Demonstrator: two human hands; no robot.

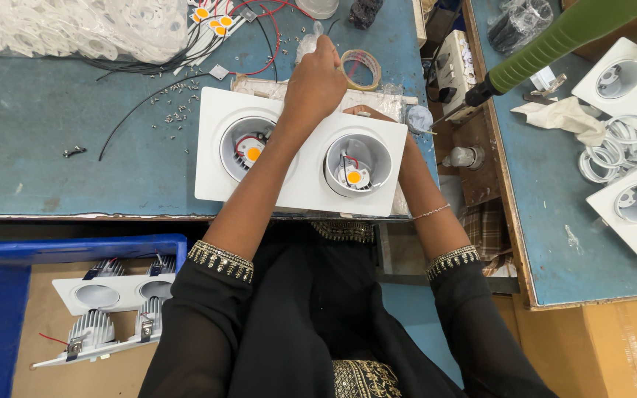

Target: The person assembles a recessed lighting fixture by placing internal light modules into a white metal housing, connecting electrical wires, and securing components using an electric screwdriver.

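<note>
- Twin white light housing point(304, 158) lies flat at the near edge of the blue surface point(53, 133), two round cups facing up, an orange LED disc in each.
- I see my left hand point(315, 81) past the housing's far edge, fingers pinched together beside a roll of clear tape point(361, 68).
- My right hand point(366, 112) is tucked behind the housing's far right edge; its grip I cannot tell.
- Loose screws point(175, 110) lie scattered left of the housing.
</note>
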